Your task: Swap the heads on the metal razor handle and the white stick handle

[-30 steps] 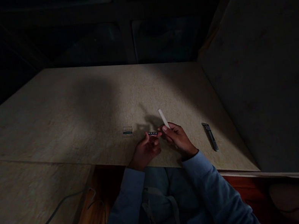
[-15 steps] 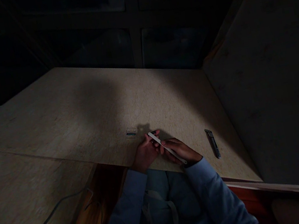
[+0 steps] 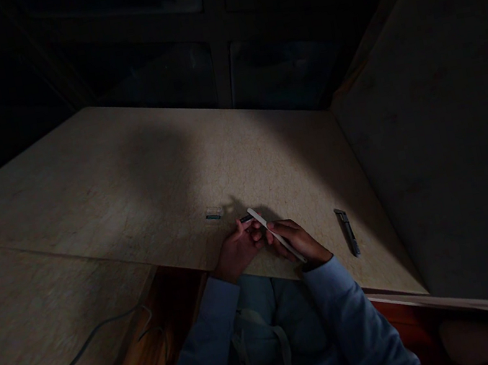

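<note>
My left hand pinches a small dark strip-like part just above the tabletop. Beside it, my right hand grips a thin white stick, which lies slanted across the fingers with its far tip close to the small part. Both hands sit near the front edge of the beige worktop. What the small part is cannot be made out in the dim light.
A small clear piece with a dark edge lies left of the hands. A dark elongated tool rests to the right. A cable runs over the lower left panel. A slanted beige panel rises on the right.
The white stick went from pointing up and away to lying slanted across my right hand, tip toward the small part. Both hands drew closer together.
</note>
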### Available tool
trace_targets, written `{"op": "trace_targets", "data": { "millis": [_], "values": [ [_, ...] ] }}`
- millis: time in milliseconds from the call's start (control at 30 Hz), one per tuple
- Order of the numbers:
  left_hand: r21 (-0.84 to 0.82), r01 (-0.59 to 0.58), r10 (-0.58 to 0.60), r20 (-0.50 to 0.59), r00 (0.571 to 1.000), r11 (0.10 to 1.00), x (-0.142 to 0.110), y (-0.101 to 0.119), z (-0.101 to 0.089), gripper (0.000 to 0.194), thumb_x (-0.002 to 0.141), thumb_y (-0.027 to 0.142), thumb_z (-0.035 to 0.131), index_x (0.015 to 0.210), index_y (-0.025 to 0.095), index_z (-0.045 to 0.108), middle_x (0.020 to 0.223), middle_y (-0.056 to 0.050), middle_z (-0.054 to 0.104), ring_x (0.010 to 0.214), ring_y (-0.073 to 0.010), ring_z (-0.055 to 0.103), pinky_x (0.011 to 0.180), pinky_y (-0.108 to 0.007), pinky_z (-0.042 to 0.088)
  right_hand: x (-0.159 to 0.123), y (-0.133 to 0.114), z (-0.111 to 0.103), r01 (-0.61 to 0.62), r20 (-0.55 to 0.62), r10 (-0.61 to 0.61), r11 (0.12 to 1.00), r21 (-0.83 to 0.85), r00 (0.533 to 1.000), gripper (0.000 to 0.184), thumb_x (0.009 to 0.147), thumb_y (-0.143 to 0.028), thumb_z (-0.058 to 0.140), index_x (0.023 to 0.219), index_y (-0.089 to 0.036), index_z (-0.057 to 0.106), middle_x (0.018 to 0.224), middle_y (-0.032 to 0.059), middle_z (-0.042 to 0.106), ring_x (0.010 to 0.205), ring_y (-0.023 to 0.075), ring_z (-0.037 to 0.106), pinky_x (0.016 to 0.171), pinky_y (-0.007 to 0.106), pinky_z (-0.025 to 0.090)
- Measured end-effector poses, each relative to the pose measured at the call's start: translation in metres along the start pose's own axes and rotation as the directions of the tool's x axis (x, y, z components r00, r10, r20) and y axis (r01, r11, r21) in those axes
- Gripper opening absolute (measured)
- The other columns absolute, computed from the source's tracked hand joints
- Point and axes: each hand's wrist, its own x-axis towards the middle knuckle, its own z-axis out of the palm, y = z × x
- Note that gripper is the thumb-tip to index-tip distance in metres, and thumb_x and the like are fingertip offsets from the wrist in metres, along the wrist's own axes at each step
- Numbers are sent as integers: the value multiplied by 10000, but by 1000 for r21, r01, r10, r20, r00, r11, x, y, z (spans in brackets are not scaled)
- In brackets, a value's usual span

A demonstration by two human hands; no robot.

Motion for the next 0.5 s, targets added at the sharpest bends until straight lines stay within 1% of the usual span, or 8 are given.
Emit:
{"op": "trace_targets", "data": {
  "millis": [133,200,333,500],
  "values": [
    [24,5,-6,8,1000,1000,1,-1,-2,346,983,333,451,861,92,667,839,-70,563,653,-122,483,679,-271,472,-1,-2,-1,-6,-33,5,1000,-21,999,443,850,-580,559,709,-165,620,368,-52,494,261,73,347,265,182,215],
    [21,6,-6,-5,1000,1000,1,-1,-2,335,981,331,459,892,90,675,841,-72,573,658,-123,492,684,-267,471,0,-1,-2,-5,-22,4,999,-43,1000,448,856,-583,547,715,-164,622,375,-51,499,259,68,332,262,181,199],
    [-1,15,-15,-27,1000,1000,1,-1,-3,342,958,343,514,1030,56,685,782,-66,565,665,-135,512,676,-271,464,1,1,-3,-12,43,16,996,-84,999,471,873,-595,517,719,-163,622,390,-49,510,255,60,322,261,178,181],
    [-5,14,-14,-12,1000,1000,-1,-1,-6,394,984,350,458,1048,44,697,737,-64,568,675,-143,527,686,-285,477,1,3,-5,-30,74,37,995,-96,997,484,863,-619,518,721,-165,607,413,-45,526,271,65,352,264,174,188]
  ]
}}
